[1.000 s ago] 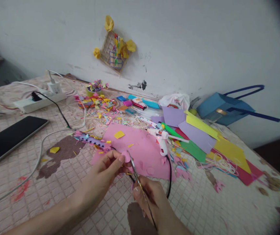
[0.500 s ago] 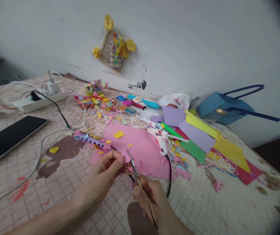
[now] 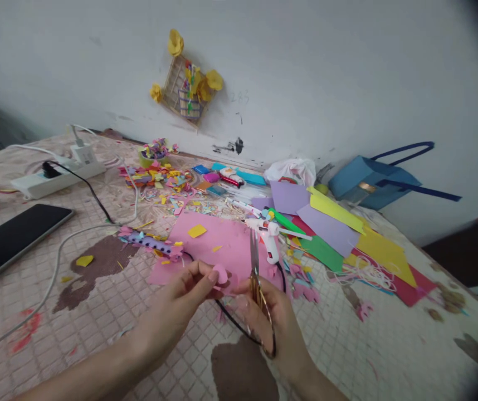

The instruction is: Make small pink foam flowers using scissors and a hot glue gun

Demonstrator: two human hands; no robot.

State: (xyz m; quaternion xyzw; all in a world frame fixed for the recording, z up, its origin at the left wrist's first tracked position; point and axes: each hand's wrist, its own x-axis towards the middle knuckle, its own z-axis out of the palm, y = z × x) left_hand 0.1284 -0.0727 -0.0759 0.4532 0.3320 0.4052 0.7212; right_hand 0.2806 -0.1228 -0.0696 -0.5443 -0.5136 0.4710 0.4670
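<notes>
Between thumb and fingers my left hand (image 3: pixel 195 287) pinches a small rounded piece of pink paper (image 3: pixel 221 274). My right hand (image 3: pixel 270 317) holds a pair of scissors (image 3: pixel 255 273) by its gold-coloured handles, blades closed and pointing up and away. The right fingertips are close to the lower edge of the pink piece; whether they touch it I cannot tell. Beyond both hands lies a large pink sheet (image 3: pixel 193 250) with yellow scraps on it. A white glue gun (image 3: pixel 267 236) rests at the sheet's right side, its black cord running under my hands.
At left are a phone (image 3: pixel 17 236) and a power strip (image 3: pixel 59 175) with cables. A decorated purple stick (image 3: pixel 151 242) lies beyond my left hand. Paper scraps (image 3: pixel 159 178) heap at the back. Coloured sheets (image 3: pixel 331 228), white string (image 3: pixel 364 273) and a blue bag (image 3: pixel 372 181) are at right.
My right hand has turned the scissors upright and moved their blades right, off the pink piece. My left hand still pinches the piece. The whole view has shifted slightly.
</notes>
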